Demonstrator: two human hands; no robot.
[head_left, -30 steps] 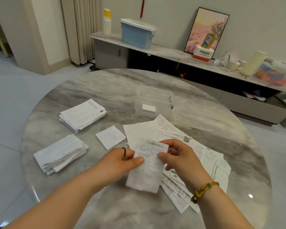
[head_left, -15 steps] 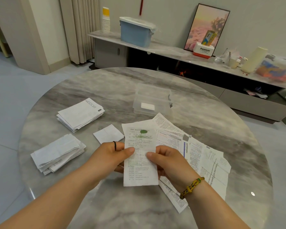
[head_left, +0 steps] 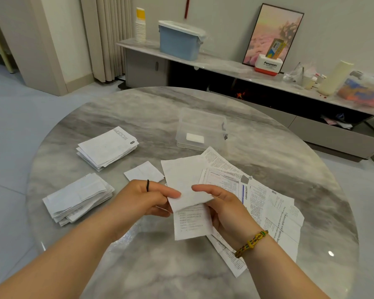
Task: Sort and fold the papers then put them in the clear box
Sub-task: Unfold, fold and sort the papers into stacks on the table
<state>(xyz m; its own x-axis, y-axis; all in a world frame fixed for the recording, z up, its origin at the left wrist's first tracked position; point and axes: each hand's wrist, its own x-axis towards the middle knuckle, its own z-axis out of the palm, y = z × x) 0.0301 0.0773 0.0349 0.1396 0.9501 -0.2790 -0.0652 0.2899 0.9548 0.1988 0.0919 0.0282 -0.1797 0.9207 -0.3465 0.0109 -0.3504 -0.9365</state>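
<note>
The round worktop (head_left: 151, 117) carries everything; unfolded papers (head_left: 268, 203) fan out by its right edge, within easy reach; a far stack (head_left: 107, 148) and a near stack (head_left: 78, 198) of folded sheets sit apart by the left edge, likely sorted by kind; the clear box (head_left: 203, 119) waits toward the far edge; the left hand (head_left: 143, 197) and right hand (head_left: 225, 208) each pinch one slip (head_left: 189, 221), its top bent over the printed half, evidently for creasing.

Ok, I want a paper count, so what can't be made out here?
Head view:
- Loose papers: overlapped, partly behind the right hand; count unclear.
- Far stack, near stack: edges too fine to count.
- Held sheet: print too small; top folded over.
- White patch at box: label or paper, cannot tell.
</note>
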